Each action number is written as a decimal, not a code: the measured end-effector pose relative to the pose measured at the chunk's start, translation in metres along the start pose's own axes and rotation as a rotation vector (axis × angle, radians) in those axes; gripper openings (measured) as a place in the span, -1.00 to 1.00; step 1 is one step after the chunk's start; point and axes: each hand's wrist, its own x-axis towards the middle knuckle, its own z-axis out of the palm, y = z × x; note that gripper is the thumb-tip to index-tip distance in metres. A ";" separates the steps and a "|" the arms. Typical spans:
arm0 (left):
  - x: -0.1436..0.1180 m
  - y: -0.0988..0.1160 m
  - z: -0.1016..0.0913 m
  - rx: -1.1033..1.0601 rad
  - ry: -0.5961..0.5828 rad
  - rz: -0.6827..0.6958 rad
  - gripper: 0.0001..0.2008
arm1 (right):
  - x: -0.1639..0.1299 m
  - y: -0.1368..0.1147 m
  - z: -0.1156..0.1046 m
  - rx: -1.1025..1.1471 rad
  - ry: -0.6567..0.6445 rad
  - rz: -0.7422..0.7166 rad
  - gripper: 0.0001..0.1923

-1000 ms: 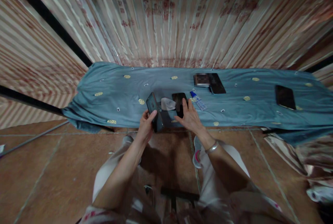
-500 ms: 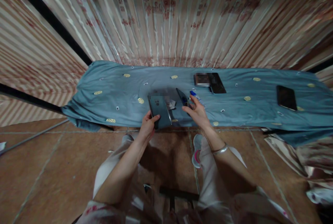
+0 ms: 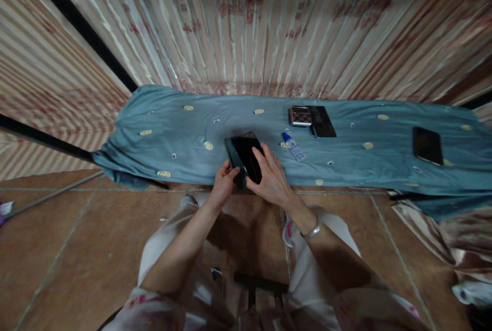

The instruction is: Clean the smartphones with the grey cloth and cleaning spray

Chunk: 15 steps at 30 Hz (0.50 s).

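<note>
- One long blue cloth (image 3: 172, 136) with small gold motifs covers the table, in front of striped curtains (image 3: 269, 23).
- Right hand (image 3: 271, 180) lies over the dark phone (image 3: 246, 154), fingers spread on its glossy face, thumb at the near edge.
- Left hand (image 3: 225, 182) grips the same phone at its near left corner, fingers curled round the edge; the phone sits tilted at the table's near edge.
- Another black phone (image 3: 427, 145) lies far to the right.
- A dark case (image 3: 323, 122) lies touching a checkered one (image 3: 300, 115).
- A small blue-capped bottle (image 3: 292, 146) lies just right of the hands.
</note>
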 end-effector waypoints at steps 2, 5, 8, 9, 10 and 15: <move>-0.002 0.002 0.001 0.009 0.014 -0.024 -0.66 | 0.000 -0.001 0.002 -0.019 -0.005 -0.017 -0.21; -0.003 0.003 0.001 0.025 0.026 -0.041 -0.64 | -0.002 -0.005 0.006 -0.015 -0.008 -0.037 -0.23; -0.005 0.003 0.001 0.041 0.008 -0.041 -0.59 | -0.004 -0.008 0.010 0.009 -0.008 -0.039 -0.24; -0.005 0.003 0.000 0.044 0.006 -0.042 -0.58 | -0.004 -0.009 0.011 0.019 -0.009 -0.038 -0.24; -0.006 0.003 0.000 0.048 0.007 -0.045 -0.56 | -0.004 -0.010 0.012 0.029 -0.009 -0.037 -0.24; -0.008 0.003 -0.001 0.064 0.019 -0.029 -0.54 | -0.005 -0.011 0.016 0.082 -0.020 -0.020 -0.25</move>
